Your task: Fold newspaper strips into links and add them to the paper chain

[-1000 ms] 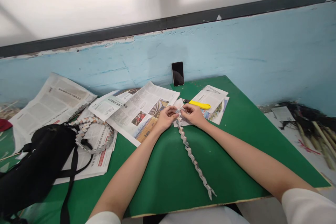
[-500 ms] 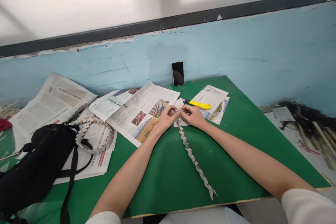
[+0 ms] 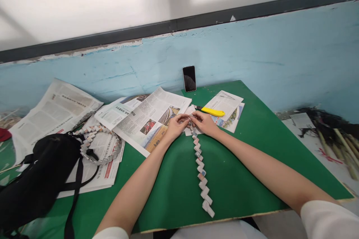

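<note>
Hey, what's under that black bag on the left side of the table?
Newspaper shows along the right side of the black bag, and the green table below it. Whatever lies beneath its middle is covered, so I can't tell.

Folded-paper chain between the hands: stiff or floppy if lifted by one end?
Probably floppy lengthwise: the paper chain is many short folded links, and the similar looped band at left bends right round. Likely light for its size, as the links look like folded newsprint. Links might crush or pull loose if tugged hard; no glue or tape is visible.
</note>
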`<action>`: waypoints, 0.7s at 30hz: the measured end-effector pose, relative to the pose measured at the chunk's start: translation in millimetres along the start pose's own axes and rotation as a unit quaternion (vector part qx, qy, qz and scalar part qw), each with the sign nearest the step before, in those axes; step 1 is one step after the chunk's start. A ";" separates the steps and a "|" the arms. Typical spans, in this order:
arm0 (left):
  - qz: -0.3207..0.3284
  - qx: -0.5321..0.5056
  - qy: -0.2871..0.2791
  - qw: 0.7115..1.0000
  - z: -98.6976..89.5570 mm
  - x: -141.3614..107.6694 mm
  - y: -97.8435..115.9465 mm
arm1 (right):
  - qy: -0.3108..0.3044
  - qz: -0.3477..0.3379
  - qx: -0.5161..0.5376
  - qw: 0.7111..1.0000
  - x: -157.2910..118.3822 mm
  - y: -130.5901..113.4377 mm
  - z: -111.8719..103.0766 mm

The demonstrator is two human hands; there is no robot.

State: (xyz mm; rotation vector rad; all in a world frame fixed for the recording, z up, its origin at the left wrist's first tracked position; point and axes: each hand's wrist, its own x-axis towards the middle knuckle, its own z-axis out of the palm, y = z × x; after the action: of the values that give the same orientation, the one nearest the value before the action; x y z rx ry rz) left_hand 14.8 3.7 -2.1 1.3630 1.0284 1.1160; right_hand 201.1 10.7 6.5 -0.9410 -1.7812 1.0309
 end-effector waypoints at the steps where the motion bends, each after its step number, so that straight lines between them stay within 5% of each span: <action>1: -0.001 0.006 0.002 1.000 0.6 0.0 1.2 | 0.001 -0.001 -0.001 1.000 0.3 0.1 0.0; 21: -0.037 -0.069 0.041 0.996 -0.4 1.5 7.2 | 0.050 -0.017 -0.074 0.996 5.0 10.0 1.9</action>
State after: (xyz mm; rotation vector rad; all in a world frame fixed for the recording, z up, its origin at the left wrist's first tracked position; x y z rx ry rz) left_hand 14.8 4.7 5.2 1.1697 1.0322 1.1733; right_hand 199.5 18.4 -1.7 -1.0310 -1.8031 0.8251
